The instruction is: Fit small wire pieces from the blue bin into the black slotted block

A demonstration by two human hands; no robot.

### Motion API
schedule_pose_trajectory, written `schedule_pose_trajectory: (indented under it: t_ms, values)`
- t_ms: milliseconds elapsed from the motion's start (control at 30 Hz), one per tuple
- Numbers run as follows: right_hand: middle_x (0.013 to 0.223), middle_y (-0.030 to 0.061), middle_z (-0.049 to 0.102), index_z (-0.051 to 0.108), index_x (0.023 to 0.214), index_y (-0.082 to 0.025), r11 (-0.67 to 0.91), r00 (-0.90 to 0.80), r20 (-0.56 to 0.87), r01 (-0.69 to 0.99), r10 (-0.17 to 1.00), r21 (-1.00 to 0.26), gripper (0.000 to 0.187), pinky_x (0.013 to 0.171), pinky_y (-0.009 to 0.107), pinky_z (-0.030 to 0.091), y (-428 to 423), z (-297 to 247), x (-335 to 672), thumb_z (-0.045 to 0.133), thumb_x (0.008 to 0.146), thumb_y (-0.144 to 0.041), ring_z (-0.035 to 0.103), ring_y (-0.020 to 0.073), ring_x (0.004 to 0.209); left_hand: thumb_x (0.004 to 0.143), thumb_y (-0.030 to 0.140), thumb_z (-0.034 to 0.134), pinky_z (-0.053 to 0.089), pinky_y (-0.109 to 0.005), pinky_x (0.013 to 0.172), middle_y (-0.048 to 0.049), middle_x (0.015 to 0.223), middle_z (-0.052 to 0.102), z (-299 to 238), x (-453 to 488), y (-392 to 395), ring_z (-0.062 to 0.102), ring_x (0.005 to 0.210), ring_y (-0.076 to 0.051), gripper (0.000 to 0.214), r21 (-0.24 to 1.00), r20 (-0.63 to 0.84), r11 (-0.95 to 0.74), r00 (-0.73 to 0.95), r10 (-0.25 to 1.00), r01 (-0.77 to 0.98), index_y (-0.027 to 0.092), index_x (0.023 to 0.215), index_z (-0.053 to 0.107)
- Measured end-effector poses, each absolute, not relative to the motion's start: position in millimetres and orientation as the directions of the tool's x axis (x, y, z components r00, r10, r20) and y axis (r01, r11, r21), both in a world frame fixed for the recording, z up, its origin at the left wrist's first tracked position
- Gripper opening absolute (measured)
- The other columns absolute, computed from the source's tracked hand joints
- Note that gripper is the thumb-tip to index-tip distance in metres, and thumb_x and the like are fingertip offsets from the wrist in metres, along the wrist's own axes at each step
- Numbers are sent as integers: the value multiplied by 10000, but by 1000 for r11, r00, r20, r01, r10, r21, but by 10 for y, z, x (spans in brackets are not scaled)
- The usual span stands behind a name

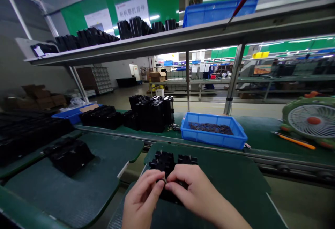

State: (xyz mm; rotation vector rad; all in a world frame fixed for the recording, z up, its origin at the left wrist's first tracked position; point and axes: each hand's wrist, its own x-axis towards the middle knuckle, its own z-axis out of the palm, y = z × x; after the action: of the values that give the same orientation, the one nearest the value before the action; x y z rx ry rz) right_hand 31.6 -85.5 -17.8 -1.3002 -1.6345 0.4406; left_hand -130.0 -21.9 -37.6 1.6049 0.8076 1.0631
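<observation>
My left hand (143, 197) and my right hand (192, 189) meet fingertip to fingertip over a green work board (225, 176). Both are closed in a pinch, and a small metallic piece (164, 180) shows between them, too small to name. Just beyond and partly under my fingers, a black plastic block (164, 160) stands on the board, with short pins sticking up from its top. Much of its near side is hidden by my hands.
A blue bin (214, 141) of thin dark pieces stands behind the board. Left of it are stacked black blocks (151, 115). Another black block (69, 155) sits on the left board. A green fan (311, 119) and an orange-handled tool (295, 141) lie right. A shelf (146, 44) crosses overhead.
</observation>
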Motion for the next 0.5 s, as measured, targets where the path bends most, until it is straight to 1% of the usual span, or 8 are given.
schedule_pose_trajectory:
  t_ms: [67, 100, 200, 267, 300, 333, 400, 500]
  values:
    - [740, -55, 608, 632, 748, -191, 400, 4, 473, 528, 881, -749, 103, 655, 158, 363, -851, -189, 301, 633, 804, -105, 545, 61, 704, 701, 442, 733, 363, -170, 432, -61, 983, 582, -370, -1287, -211, 446, 515, -54, 273, 978, 201, -205, 384, 901, -30, 188, 801, 715]
    - [731, -53, 605, 632, 741, -186, 413, 6, 485, 515, 875, -751, 114, 646, 154, 363, -846, -195, 292, 636, 791, -83, 543, 60, 695, 685, 454, 746, 330, -160, 411, -49, 897, 578, -362, -1272, -216, 420, 494, -45, 297, 988, 153, -135, 388, 909, -73, 177, 784, 705]
    - [722, -42, 607, 653, 740, -176, 459, 55, 533, 439, 844, -772, 130, 635, 145, 374, -831, -198, 263, 636, 771, -51, 548, 61, 677, 638, 468, 788, 233, -131, 388, 0, 679, 484, -330, -1221, -256, 309, 462, -21, 366, 963, -45, 163, 466, 883, -216, 141, 753, 670]
    - [738, -34, 618, 671, 750, -174, 497, 72, 560, 379, 825, -781, 137, 646, 139, 391, -831, -182, 248, 627, 777, -47, 562, 63, 686, 620, 460, 806, 217, -122, 393, 7, 661, 445, -320, -1193, -288, 274, 481, -17, 390, 915, -128, 304, 523, 842, -265, 120, 739, 656]
    - [742, -33, 622, 677, 751, -174, 503, 81, 563, 357, 823, -787, 143, 653, 135, 396, -833, -171, 243, 623, 781, -46, 567, 62, 690, 617, 457, 809, 220, -121, 393, 0, 688, 453, -324, -1183, -300, 276, 489, -16, 395, 902, -145, 332, 532, 834, -275, 116, 739, 654]
    - [739, -35, 625, 681, 746, -175, 497, 92, 555, 344, 827, -797, 145, 656, 132, 397, -835, -160, 239, 623, 784, -47, 567, 59, 688, 621, 454, 807, 226, -121, 393, -10, 730, 472, -334, -1176, -307, 288, 489, -12, 390, 901, -146, 330, 521, 841, -281, 120, 755, 658]
    - [707, -45, 621, 681, 724, -173, 447, 120, 507, 330, 854, -831, 140, 650, 129, 388, -834, -148, 234, 628, 784, -58, 556, 53, 663, 621, 449, 806, 250, -126, 392, -22, 812, 511, -362, -1173, -310, 334, 477, -8, 374, 927, -97, 248, 458, 884, -281, 156, 815, 679]
    - [669, -47, 611, 665, 685, -156, 318, 152, 364, 261, 919, -912, 113, 632, 141, 371, -817, -155, 231, 636, 786, -116, 530, 58, 640, 597, 421, 819, 323, -153, 397, -43, 961, 542, -381, -1188, -293, 430, 501, -36, 346, 971, 73, 21, 378, 923, -239, 203, 845, 714]
